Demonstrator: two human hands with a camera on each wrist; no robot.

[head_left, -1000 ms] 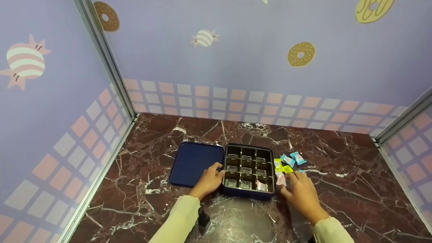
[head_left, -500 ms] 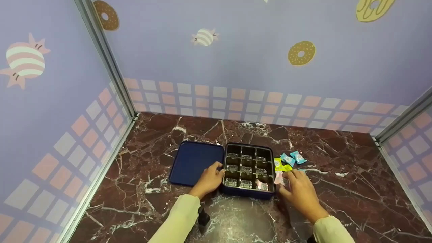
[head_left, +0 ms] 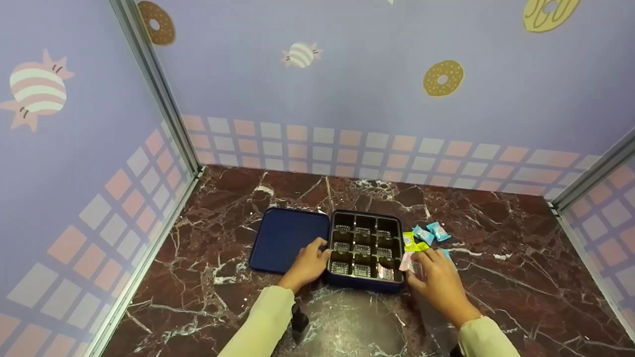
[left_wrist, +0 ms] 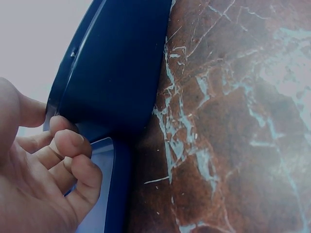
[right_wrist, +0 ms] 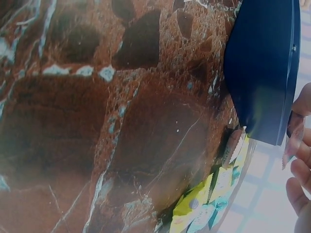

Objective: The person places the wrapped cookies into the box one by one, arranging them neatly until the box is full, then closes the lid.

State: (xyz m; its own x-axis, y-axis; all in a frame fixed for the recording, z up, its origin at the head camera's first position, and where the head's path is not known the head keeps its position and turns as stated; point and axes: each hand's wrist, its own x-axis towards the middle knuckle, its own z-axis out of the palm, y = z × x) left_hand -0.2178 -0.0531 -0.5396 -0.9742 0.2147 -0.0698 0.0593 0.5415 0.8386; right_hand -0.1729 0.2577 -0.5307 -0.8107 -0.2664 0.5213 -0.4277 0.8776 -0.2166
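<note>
A dark blue box [head_left: 364, 283] with a black divided insert stands on the table, one pink wrapped candy [head_left: 385, 272] in its front right compartment. My left hand [head_left: 308, 265] holds the box's left side, thumb and index finger at the rim, other fingers curled in the left wrist view. To the right of the box, my right hand [head_left: 439, 282] pinches a pink wrapped candy [right_wrist: 293, 145] between thumb and fingers, close to the box's right wall. Another pink candy [right_wrist: 234, 147] lies on the table beside yellow candies [head_left: 409, 241] and blue candies [head_left: 438, 231].
The box's blue lid [head_left: 285, 240] lies flat to the left of the box, right against it. Underneath is a dark red marbled table [head_left: 223, 317]. Purple printed panels [head_left: 367, 89] enclose the back and both sides.
My right hand has shifted slightly, and the pink candy at its fingertips has come up toward the box's right edge. My left hand and the box have stayed in place.
</note>
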